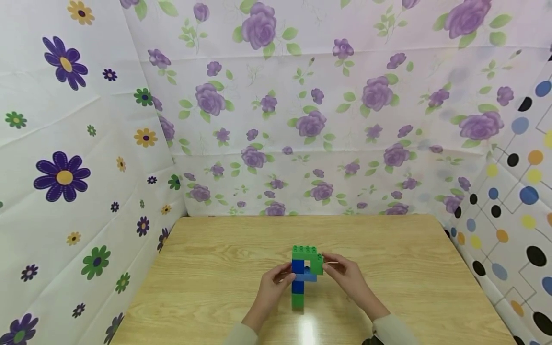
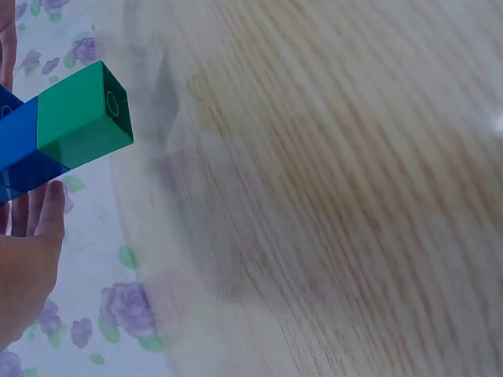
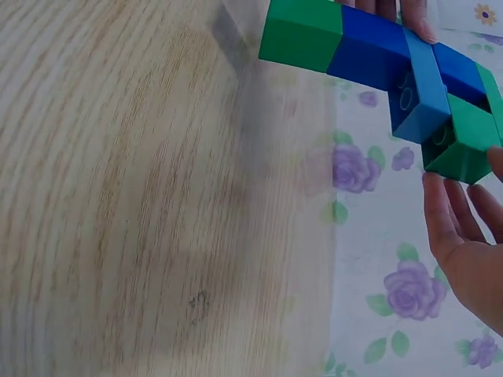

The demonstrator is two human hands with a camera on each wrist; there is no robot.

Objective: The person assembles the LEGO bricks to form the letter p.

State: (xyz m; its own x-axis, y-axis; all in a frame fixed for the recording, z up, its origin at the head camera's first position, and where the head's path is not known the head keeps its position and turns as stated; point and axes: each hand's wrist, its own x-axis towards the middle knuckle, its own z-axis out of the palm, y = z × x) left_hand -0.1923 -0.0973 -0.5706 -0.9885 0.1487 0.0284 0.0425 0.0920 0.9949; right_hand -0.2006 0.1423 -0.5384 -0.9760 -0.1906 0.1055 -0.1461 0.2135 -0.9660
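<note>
Both hands hold a P-shaped stack of toy building bricks. Its foot is a green brick (image 1: 297, 301), under a dark blue brick (image 1: 297, 287). Across the middle lies a wider, lighter blue brick (image 1: 309, 278); another dark blue brick (image 1: 297, 266) stands on it. A long green brick with studs (image 1: 304, 255) spans the top, and a green brick (image 1: 317, 266) sits at the right below it. My left hand (image 1: 272, 287) grips the stack's left side at mid-height. My right hand (image 1: 346, 276) pinches the right green brick. The foot's underside (image 2: 115, 104) shows in the left wrist view.
The wooden table (image 1: 215, 258) spreads out beneath the hands. A flowered cloth wall (image 1: 284, 182) rises behind it. More patterned cloth hangs at the left (image 1: 99, 211) and, with dots, at the right (image 1: 509, 201).
</note>
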